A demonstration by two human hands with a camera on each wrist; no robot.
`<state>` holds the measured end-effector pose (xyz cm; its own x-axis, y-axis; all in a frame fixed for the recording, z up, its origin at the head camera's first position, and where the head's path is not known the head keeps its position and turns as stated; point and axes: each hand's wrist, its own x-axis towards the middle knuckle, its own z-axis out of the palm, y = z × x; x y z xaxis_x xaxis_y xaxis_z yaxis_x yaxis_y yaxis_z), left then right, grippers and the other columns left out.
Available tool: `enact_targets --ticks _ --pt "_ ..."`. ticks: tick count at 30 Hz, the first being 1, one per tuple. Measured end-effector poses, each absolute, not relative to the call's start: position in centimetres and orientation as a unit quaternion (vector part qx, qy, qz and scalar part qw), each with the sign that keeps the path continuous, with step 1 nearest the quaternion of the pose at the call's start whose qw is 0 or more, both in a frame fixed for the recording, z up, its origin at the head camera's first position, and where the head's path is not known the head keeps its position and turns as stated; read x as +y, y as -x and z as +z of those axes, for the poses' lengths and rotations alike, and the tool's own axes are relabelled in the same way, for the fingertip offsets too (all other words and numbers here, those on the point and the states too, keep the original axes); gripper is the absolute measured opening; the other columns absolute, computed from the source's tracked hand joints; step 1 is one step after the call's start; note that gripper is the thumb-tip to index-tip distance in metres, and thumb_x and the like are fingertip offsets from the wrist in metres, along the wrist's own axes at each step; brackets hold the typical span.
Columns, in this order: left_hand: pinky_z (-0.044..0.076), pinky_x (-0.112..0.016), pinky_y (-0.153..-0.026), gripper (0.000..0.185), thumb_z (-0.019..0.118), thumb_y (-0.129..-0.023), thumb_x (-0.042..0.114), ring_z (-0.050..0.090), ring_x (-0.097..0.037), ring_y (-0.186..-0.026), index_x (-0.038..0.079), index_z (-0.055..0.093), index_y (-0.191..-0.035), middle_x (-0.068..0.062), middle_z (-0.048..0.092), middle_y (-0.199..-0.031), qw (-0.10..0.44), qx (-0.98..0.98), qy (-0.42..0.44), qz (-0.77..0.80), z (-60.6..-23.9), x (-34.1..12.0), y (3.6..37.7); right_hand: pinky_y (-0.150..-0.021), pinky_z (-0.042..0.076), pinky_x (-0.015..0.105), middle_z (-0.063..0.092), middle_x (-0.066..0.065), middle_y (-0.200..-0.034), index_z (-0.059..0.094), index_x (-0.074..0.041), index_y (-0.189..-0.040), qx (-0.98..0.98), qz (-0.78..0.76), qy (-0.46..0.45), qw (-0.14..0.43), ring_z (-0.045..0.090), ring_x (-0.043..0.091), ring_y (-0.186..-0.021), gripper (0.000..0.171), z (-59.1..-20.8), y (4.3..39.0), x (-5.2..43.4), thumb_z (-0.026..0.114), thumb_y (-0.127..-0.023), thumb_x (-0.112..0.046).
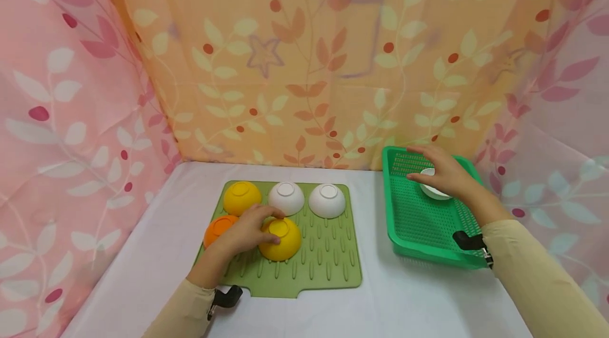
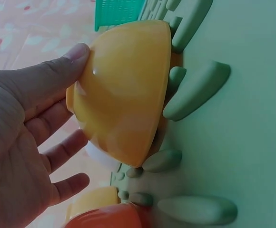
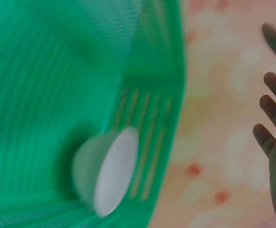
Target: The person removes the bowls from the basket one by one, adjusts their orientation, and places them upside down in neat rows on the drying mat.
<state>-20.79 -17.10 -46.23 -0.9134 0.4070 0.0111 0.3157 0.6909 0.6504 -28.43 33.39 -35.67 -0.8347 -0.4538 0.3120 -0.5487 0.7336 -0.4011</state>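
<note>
- Resting on a green mat [image 1: 333, 269], a yellow bowl [image 1: 280, 239] is seen upside down at the mat's near middle.
- This bowl is gripped by the left hand [image 1: 247, 229]: in the left wrist view the thumb [image 2: 57, 71] is pressed against its rim and the fingers [image 2: 64, 149] are curled towards its far side, so the bowl is clamped between them.
- In that view the bowl appears tilted, with one edge lifted off the mat's ridges [image 2: 195, 92], though how far it is raised cannot be told.
- An orange bowl [image 1: 216, 228] is found just beside the left hand, partly hidden by it.
- A second yellow bowl [image 1: 241, 197] and two white bowls [image 1: 286, 198] [image 1: 326, 200] are lined up upside down along the mat's far edge.
- A green basket [image 1: 418, 232] is set to the right of the mat, apart from it, on the white table [image 1: 409, 306].
- A small white bowl [image 3: 104, 173] is seen inside the basket, near its far right corner.
- The right hand [image 1: 442, 169] is held over this bowl with its fingers spread and straight; in the right wrist view the fingers [image 3: 271, 118] are clear of the bowl, so nothing is gripped.
- Patterned curtains [image 1: 304, 63] are hung behind and at both sides of the table.
</note>
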Motion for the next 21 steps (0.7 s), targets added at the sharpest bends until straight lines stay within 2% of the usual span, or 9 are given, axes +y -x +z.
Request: enact_targets --ticks 6,9,13,21 --pt "0.044 -0.046 -0.106 0.051 0.090 -0.078 0.029 0.051 -0.021 -0.119 0.023 0.070 -0.125 0.011 0.067 -0.123 0.068 0.916 -0.186 0.348 -46.4 -17.4 20.7 -0.108 0.030 0.072 0.047 0.030 -0.149 0.044 0.005 -0.149 -0.940 0.262 -0.213 0.055 0.036 0.053 -0.140 0.079 -37.8 31.8 37.9 0.083 -0.088 -0.026" --pt "0.043 -0.047 -0.106 0.051 0.090 -0.078 0.028 0.051 -0.022 -0.119 0.023 0.070 -0.124 0.011 0.067 -0.122 0.069 0.914 -0.184 0.354 -46.3 -17.5 20.5 -0.109 0.028 0.072 0.045 0.030 -0.151 0.041 0.003 -0.152 -0.943 0.277 -0.179 0.032 0.035 0.053 -0.141 0.084 -38.6 32.6 39.6 0.083 -0.087 -0.030" --pt "0.043 -0.047 -0.106 0.050 0.090 -0.078 0.029 0.051 -0.021 -0.117 0.022 0.070 -0.124 0.012 0.067 -0.121 0.068 0.914 -0.186 0.354 -46.3 -17.4 20.5 -0.108 0.029 0.072 0.042 0.032 -0.152 0.036 0.003 -0.154 -0.951 0.270 -0.151 0.007 0.034 0.054 -0.141 0.092 -39.4 32.9 41.7 0.084 -0.085 -0.035" --pt "0.044 -0.046 -0.103 0.052 0.090 -0.078 0.030 0.050 -0.019 -0.115 0.022 0.070 -0.125 0.012 0.067 -0.120 0.071 0.916 -0.184 0.348 -46.1 -17.2 20.4 -0.106 0.030 0.075 0.038 0.039 -0.150 0.036 0.013 -0.150 -0.971 0.187 -0.145 -0.019 0.033 0.060 -0.136 0.103 -41.5 33.1 44.3 0.086 -0.080 -0.045"
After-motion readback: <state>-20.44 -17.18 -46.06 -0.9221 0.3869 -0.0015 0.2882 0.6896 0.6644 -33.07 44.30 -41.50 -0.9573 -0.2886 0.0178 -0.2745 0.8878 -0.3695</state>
